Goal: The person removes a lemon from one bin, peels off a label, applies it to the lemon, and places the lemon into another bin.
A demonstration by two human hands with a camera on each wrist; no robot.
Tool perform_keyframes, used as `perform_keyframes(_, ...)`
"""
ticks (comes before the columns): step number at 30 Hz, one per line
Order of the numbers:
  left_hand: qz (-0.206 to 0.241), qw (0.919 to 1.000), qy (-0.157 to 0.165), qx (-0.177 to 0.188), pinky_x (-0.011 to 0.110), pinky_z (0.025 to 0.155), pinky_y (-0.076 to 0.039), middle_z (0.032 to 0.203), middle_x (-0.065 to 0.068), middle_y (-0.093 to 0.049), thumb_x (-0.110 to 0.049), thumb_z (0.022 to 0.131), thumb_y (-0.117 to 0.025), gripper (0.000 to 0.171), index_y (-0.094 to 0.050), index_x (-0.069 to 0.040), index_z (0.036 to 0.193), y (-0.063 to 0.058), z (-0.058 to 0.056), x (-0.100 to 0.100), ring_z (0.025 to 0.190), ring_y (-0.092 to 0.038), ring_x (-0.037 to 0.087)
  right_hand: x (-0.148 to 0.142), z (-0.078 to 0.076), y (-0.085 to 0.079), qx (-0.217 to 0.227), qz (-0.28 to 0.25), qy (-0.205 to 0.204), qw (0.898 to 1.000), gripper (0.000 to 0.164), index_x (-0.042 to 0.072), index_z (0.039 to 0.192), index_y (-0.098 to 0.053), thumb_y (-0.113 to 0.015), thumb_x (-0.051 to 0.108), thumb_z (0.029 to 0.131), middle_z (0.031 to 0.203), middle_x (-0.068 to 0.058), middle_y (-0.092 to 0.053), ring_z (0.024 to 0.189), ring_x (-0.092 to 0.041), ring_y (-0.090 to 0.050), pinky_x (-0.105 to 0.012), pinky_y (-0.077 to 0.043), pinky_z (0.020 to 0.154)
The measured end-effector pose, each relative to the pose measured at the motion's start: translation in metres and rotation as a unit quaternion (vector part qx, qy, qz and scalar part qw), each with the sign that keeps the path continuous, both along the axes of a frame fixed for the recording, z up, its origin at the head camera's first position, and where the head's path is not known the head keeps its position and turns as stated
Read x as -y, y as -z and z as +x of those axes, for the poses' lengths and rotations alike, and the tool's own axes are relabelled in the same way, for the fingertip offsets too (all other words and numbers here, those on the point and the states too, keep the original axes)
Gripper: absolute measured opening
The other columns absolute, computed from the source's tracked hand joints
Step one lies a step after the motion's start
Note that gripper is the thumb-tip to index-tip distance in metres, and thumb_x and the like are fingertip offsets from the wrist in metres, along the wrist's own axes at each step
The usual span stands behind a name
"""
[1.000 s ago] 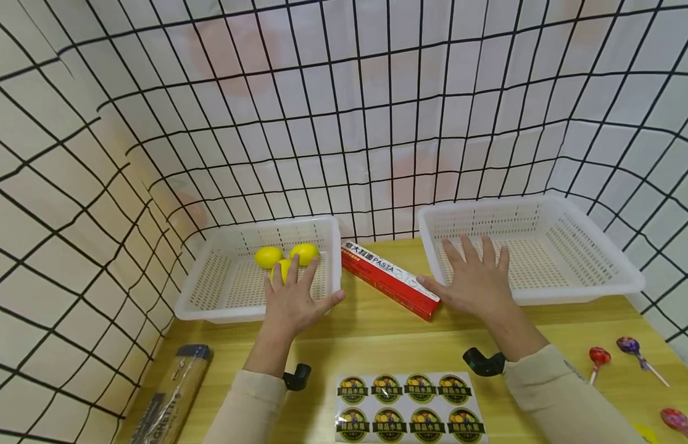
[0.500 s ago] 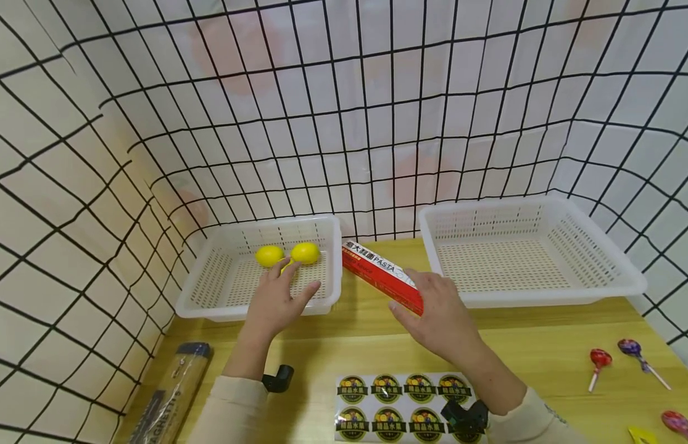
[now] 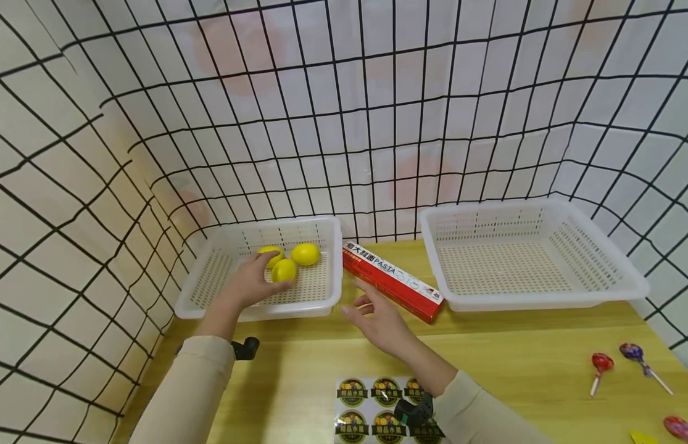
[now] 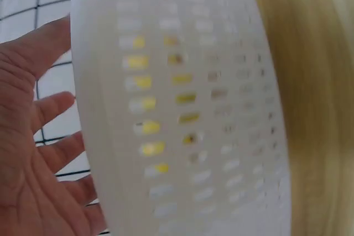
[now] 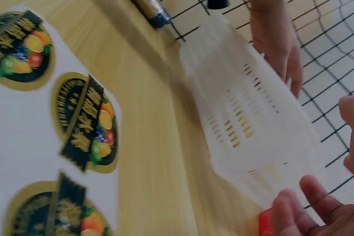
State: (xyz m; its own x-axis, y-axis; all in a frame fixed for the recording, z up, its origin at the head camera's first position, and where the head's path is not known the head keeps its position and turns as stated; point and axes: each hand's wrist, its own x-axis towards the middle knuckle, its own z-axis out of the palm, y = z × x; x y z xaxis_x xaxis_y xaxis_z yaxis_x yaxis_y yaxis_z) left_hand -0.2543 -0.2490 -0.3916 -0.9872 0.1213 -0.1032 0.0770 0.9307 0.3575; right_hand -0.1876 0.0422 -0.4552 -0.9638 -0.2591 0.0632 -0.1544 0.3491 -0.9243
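Observation:
My left hand (image 3: 245, 285) reaches over the front rim of the left white basket (image 3: 337, 271). Its fingers are spread, with the thumb beside the nearest lemon (image 3: 284, 271) and the fingertips by the back left lemon (image 3: 271, 254); contact cannot be made out. A third lemon (image 3: 306, 254) lies to their right. In the left wrist view the basket wall (image 4: 110, 136) covers the fingertips. My right hand (image 3: 381, 322) hovers before the red and white pasta box (image 3: 393, 280), fingers loosely bent and holding nothing. The right wrist view shows its fingertips near the left basket (image 5: 221, 75).
A second white basket (image 3: 543, 299) stands at the back right. A sheet of round fruit stickers (image 3: 371, 410) lies in front, partly under the right wrist. Lollipops (image 3: 601, 362) lie at the right. Black wire grid (image 3: 377, 132) encloses the table (image 3: 305, 364).
My left hand has moved left and lower over the lemons, uncovering the front one. The right hand has moved left from the right basket, past the pasta box, which stays in place.

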Motion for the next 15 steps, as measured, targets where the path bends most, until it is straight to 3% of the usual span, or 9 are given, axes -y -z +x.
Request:
perform_keyframes(7, -0.004, 0.9956, -0.009, 0.093, 0.072, 0.115, -0.029, 0.165, 0.025, -0.029, -0.041, 0.082, -0.084, 0.098, -0.031, -0.02, 0.161, -0.008, -0.027, 0.003, 0.149, -0.03, 0.05, 0.023, -0.022, 0.003, 0.02, -0.015, -0.021, 0.999, 0.066, 0.029, 0.156, -0.04, -0.068, 0.04, 0.098, 0.11, -0.01, -0.062, 0.085, -0.018, -0.061, -0.029, -0.052, 0.067)
perform_keyframes(15, -0.011, 0.9913, -0.035, 0.126, 0.07, 0.112, -0.035, 0.162, 0.022, -0.035, -0.037, 0.083, -0.084, 0.093, -0.033, -0.025, 0.16, -0.004, -0.044, -0.003, 0.145, -0.038, 0.047, 0.032, -0.032, 0.01, 0.044, 0.007, -0.018, 0.999, 0.067, 0.032, 0.157, -0.034, -0.065, 0.044, 0.099, 0.102, -0.012, -0.061, 0.075, -0.019, -0.058, -0.029, -0.049, 0.063)
